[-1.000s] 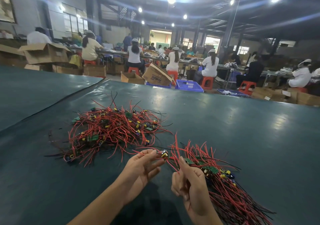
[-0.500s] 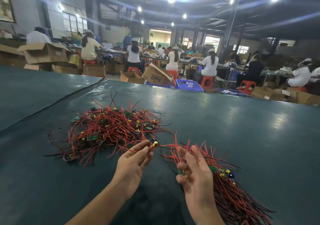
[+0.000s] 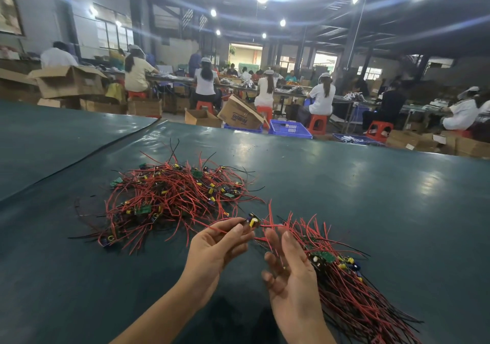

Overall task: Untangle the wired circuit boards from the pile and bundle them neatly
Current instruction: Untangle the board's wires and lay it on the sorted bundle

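A tangled pile (image 3: 172, 197) of small green circuit boards with red and black wires lies on the dark green table (image 3: 371, 197) left of centre. A straighter bundle of wired boards (image 3: 342, 285) lies to the right of my hands, wires running toward the lower right. My left hand (image 3: 214, 248) pinches one wired circuit board (image 3: 253, 221) at its fingertips, between pile and bundle. My right hand (image 3: 290, 277) is beside the bundle, palm up, fingers loosely spread; it grips nothing that I can see.
A seam in the table cover (image 3: 87, 155) runs diagonally at the left. Beyond the table's far edge are cardboard boxes (image 3: 240, 116), blue crates (image 3: 289, 128), red stools and several seated people at long benches.
My left hand has carried the single board from near the pile rightward toward the bundle. My right hand stays open-fingered beside the bundle, after pinching wires a second ago.
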Motion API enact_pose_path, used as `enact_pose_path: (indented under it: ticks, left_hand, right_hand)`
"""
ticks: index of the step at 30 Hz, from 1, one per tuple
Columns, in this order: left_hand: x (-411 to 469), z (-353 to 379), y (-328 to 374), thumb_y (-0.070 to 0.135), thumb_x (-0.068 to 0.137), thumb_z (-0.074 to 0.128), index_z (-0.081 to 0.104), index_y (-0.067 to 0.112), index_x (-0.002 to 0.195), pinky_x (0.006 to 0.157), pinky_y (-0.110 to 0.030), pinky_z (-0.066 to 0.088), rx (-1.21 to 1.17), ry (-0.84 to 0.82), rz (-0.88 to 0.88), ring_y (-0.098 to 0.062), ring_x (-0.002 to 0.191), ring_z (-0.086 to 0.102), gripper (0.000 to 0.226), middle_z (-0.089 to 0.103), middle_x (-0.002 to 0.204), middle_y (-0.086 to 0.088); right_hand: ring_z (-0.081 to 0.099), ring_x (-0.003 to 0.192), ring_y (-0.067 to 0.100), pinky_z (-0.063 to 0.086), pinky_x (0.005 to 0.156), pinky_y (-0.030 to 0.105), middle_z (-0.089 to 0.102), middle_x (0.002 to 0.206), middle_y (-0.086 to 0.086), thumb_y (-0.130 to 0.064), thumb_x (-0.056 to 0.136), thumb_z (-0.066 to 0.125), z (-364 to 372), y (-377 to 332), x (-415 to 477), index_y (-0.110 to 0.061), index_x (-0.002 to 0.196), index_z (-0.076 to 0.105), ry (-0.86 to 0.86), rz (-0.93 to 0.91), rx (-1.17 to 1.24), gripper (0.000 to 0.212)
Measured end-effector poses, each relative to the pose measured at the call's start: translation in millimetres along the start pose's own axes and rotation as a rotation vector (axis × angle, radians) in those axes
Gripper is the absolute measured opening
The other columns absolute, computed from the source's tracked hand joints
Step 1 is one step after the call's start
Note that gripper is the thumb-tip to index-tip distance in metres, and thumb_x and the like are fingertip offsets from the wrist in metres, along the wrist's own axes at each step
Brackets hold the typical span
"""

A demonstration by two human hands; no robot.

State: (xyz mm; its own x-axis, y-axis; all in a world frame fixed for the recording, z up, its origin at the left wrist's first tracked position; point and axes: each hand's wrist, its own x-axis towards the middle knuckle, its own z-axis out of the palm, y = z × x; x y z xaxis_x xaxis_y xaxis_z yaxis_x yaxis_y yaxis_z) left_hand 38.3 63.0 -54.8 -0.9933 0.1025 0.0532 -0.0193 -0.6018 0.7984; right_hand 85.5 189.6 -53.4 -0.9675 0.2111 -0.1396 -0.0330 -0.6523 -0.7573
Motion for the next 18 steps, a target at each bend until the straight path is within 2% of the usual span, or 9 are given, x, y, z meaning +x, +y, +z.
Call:
enact_pose_path:
  ticks: [3,6,9,12,15,18]
  left_hand:
    - [-1,0,-5,0.015,0.074,0.068,0.069,-0.001,0.099,0.061,-0.021,0.057,0.113,0.013,0.029,-0.02,0.075,0.073,0.029,0.074,0.089,-0.018]
    - [-3,0,-7,0.016,0.085,0.062,0.07,0.003,0.1,0.058,-0.022,0.056,0.208,0.024,0.048,-0.021,0.071,0.073,0.021,0.075,0.087,-0.016]
    - [-4,0,-7,0.024,0.09,0.057,0.072,0.011,0.1,0.055,-0.023,0.056,0.273,0.042,0.058,-0.023,0.069,0.073,0.023,0.075,0.086,-0.016]
    - [-5,0,-7,0.026,0.096,0.05,0.072,0.008,0.097,0.051,-0.023,0.054,0.271,0.053,0.015,-0.025,0.068,0.073,0.028,0.075,0.087,-0.016]
    - [-5,0,-7,0.03,0.097,0.046,0.071,0.004,0.094,0.052,-0.024,0.054,0.245,0.023,-0.048,-0.026,0.07,0.073,0.036,0.075,0.088,-0.017]
    - [-5,-1,-7,0.035,0.092,0.049,0.071,0.002,0.089,0.051,-0.025,0.054,0.229,-0.004,-0.079,-0.026,0.068,0.073,0.04,0.074,0.086,-0.02]
  right_hand:
    - [0.063,0.057,0.006,0.042,0.04,0.019,0.076,0.104,0.001,-0.028,0.075,0.069,0,-4,-2,-0.024,0.089,0.079,-0.022,-0.05,0.064,0.018]
    - [0.064,0.059,0.005,0.043,0.041,0.018,0.075,0.109,-0.001,-0.026,0.074,0.069,0,-5,-2,-0.024,0.105,0.072,-0.014,-0.076,0.069,0.031]
    - [0.068,0.067,0.006,0.045,0.043,0.019,0.073,0.113,-0.005,-0.023,0.075,0.069,-1,-3,-3,-0.027,0.125,0.057,-0.029,-0.074,0.043,0.052]
    - [0.068,0.077,0.008,0.047,0.046,0.02,0.071,0.118,-0.009,-0.025,0.077,0.07,-2,-1,-2,-0.035,0.134,0.042,-0.061,-0.087,0.01,0.064]
    - [0.068,0.078,0.005,0.046,0.046,0.019,0.073,0.11,-0.011,-0.021,0.079,0.074,-3,3,2,-0.041,0.132,0.04,-0.058,-0.183,-0.22,0.065]
    - [0.065,0.065,0.002,0.047,0.047,0.02,0.074,0.092,-0.009,-0.01,0.084,0.075,-5,11,7,-0.035,0.12,0.058,-0.003,-0.306,-0.528,0.047]
